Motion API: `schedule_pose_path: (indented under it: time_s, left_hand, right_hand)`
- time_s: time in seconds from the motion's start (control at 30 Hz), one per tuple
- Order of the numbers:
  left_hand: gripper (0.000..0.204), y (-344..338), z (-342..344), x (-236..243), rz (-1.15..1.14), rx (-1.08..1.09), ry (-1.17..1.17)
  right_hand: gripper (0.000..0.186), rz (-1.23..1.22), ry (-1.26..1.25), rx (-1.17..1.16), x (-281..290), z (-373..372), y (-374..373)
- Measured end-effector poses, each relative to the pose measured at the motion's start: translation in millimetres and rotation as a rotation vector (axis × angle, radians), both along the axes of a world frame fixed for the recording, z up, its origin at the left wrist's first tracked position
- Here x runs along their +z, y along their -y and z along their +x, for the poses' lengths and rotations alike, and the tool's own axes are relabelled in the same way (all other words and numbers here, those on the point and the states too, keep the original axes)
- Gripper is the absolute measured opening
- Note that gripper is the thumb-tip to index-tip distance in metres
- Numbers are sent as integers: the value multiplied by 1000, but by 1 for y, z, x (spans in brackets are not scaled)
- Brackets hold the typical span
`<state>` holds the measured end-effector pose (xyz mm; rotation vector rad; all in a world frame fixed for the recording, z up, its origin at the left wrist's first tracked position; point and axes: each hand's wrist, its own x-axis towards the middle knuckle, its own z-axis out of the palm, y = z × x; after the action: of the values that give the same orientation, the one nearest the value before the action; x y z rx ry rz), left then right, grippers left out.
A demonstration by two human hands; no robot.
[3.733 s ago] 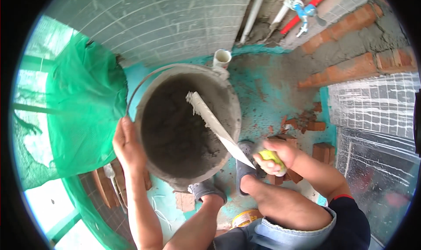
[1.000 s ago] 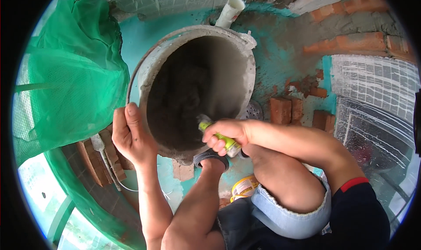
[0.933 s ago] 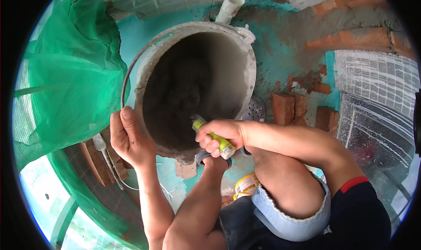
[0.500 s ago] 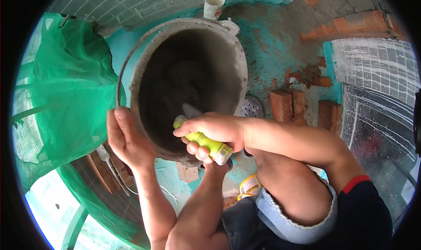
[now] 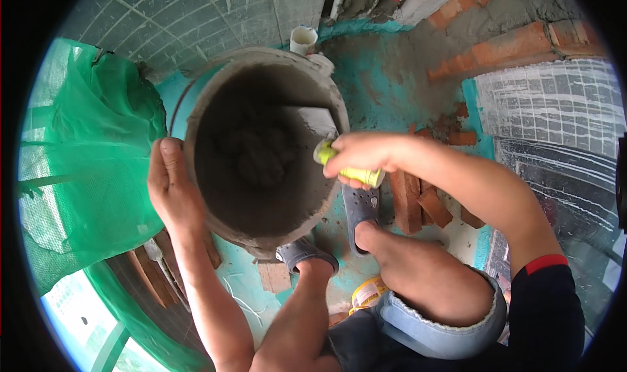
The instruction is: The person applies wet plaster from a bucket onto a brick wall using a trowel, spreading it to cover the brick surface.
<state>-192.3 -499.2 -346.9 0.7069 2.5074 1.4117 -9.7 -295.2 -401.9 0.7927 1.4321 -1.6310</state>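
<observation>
Two bare hands attend one round bucket (image 5: 332,91), which stands before the person at the centre of the view, its mouth turned up toward the camera. Grey mortar (image 5: 251,156) lies inside, heaped in soft lumps toward the middle of the bottom. The left hand (image 5: 175,189), at the bucket's left side, has its fingers closed on the thin bail (image 5: 175,114) — thumb uppermost — and the bail arches from there along the far rim. The right hand (image 5: 366,155) holds the trowel (image 5: 359,175), its fingers wrapped round the yellow-green grip just over the right rim; the flat blade reaches into the bucket, near the inner wall on the far right. Whether the blade touches that wall cannot be told.

Surroundings: a short white pipe (image 5: 303,40) rises just beyond the far rim. Green netting (image 5: 124,130) hangs at left. Two grey clogs (image 5: 361,209) are worn on the feet, both near the bucket on its near side. Red bricks (image 5: 406,199) lie to the right, beside one clog, and a yellow tub (image 5: 368,292) sits between the legs, partly hidden. At lower left, a pale-headed tool (image 5: 157,251) rests against further bricks — its kind is unclear — with a white cord (image 5: 245,303) nearby.
</observation>
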Motion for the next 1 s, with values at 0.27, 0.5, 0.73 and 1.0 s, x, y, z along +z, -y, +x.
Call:
schedule_pose_path:
  time_s: [0.27,0.5,0.73,1.0]
  left_hand:
    - [35,-10,1,6,-119,-70,-39]
    - [33,-12,-2,-2,-73,-80,2]
    - [32,-21,4,5,-79,-155,-32]
    - [33,-11,-7,4,21,-122,29]
  right_hand:
    - [13,226,-7,282,4,-129,-25]
    - [14,954,-263,1124,-8,-126,71]
    - [15,1476,-544,1236,-9,-73,120]
    - [22,871,-487,742,40,-78,26]
